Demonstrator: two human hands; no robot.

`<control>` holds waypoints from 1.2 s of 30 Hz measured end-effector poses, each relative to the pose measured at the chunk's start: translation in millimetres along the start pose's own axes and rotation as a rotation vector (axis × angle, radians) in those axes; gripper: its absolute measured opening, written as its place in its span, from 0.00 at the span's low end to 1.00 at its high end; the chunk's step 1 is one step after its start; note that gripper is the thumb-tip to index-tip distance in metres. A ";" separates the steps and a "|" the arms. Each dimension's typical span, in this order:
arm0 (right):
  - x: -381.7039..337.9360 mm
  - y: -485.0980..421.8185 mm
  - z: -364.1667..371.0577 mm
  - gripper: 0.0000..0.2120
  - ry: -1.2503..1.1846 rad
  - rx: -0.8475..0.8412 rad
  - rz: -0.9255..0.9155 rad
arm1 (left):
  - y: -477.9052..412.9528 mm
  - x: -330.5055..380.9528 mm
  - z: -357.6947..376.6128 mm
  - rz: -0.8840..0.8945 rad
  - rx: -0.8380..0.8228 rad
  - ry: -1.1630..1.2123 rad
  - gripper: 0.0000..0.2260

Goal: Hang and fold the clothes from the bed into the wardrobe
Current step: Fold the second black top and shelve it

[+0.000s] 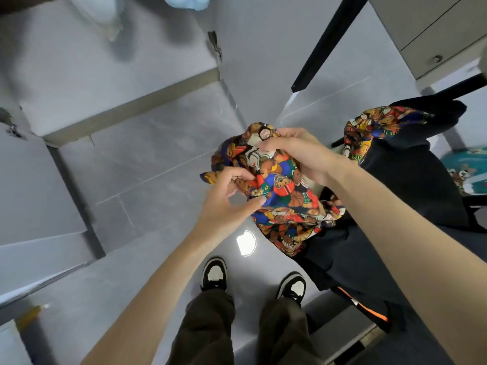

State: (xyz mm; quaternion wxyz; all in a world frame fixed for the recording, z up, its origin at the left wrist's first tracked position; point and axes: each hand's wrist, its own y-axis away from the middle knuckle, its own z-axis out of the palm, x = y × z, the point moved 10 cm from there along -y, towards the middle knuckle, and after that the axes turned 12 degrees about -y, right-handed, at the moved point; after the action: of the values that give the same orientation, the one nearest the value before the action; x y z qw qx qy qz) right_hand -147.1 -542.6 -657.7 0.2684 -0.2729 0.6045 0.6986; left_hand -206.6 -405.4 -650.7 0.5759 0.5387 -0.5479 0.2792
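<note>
Step in hand: sorting out one garment (279, 191) before it goes away. It is dark cloth with a bright bear-print section, held up in front of the person above the floor (158, 167), with the dark bulk draped down and to the right. Left hand (229, 198) pinches the print's lower edge between thumb and fingertips. Right hand (303, 159) has its fingers curled over a bunch of print at the top. Both are grasping, neither is slack.

Next move, as a judgement: find the collar or shoulders, shake the bunch flat, then decide hanger or fold. That needs a wider two-hand spread — the cloth is too wadded now.

Hard to tell:
- Garment type: jacket or lined hoodie, can't say.
- No hanger in view.
- Wardrobe (118, 75): probably the grey hinged panels upper left, inside cut off.
- Bed (471, 167): only a teal patterned strip at the right edge.
- Black bar (329, 40) top right — purpose unclear.
- Upper frame is blurred.
</note>
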 end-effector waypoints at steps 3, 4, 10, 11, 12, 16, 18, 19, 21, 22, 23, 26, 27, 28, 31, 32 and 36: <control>-12.8 8.3 20.0 0.04 -0.055 -0.047 -0.010 | 5.8 -20.2 -24.2 -0.170 0.120 0.161 0.20; -17.7 12.4 25.5 0.04 -0.077 -0.051 -0.015 | 8.0 -30.1 -37.1 -0.230 0.205 0.181 0.21; -32.0 39.0 45.9 0.18 -0.123 -0.098 0.017 | -6.7 -53.5 -63.6 -0.430 0.146 0.455 0.26; -32.8 42.0 46.4 0.19 -0.106 -0.100 0.018 | -11.8 -46.4 -60.0 -0.420 0.043 0.543 0.27; -33.9 43.9 46.0 0.19 -0.086 -0.094 0.014 | -14.5 -39.7 -58.9 -0.423 -0.030 0.597 0.27; -37.8 44.6 38.8 0.17 -0.017 0.021 -0.019 | -17.6 -21.5 -75.5 -0.456 0.017 0.578 0.23; -46.1 48.7 30.8 0.08 0.069 0.124 -0.094 | -19.3 -11.8 -96.0 -0.421 0.171 0.559 0.18; -51.1 52.4 29.0 0.05 0.106 0.161 -0.133 | -18.7 -4.3 -106.4 -0.390 0.235 0.529 0.14; -58.3 61.7 27.2 0.07 0.115 0.217 -0.186 | -13.6 15.1 -122.8 -0.326 0.314 0.369 0.08; -60.4 67.2 25.4 0.09 0.101 0.246 -0.204 | -9.9 27.3 -126.5 -0.286 0.330 0.270 0.05; -63.8 73.5 24.3 0.12 0.084 0.264 -0.221 | -5.8 42.8 -126.4 -0.234 0.327 0.179 0.03; -76.7 98.3 21.3 0.14 -0.027 0.265 -0.267 | 6.8 91.0 -103.1 -0.073 0.235 -0.035 0.04; -83.0 109.5 16.2 0.14 -0.062 0.276 -0.295 | 10.6 105.6 -88.2 -0.026 0.186 -0.092 0.04; -89.5 121.7 9.2 0.14 -0.085 0.290 -0.328 | 13.7 118.3 -70.5 0.020 0.134 -0.151 0.04; -100.3 160.3 -18.6 0.16 -0.159 0.294 -0.395 | 24.7 147.6 -4.3 0.120 -0.040 -0.314 0.10; -99.4 170.4 -26.7 0.17 -0.174 0.285 -0.393 | 28.0 151.0 18.4 0.136 -0.104 -0.353 0.13; -69.9 220.3 -87.2 0.27 -0.164 0.386 -0.321 | 50.0 161.4 114.7 0.261 -0.263 -0.607 0.24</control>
State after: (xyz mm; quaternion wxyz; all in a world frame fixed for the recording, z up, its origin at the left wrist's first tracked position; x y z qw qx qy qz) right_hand -248.1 -659.8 -465.0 0.4709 -0.2517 0.6517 0.5386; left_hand -250.8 -541.8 -505.2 0.4109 0.4436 -0.7896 0.1047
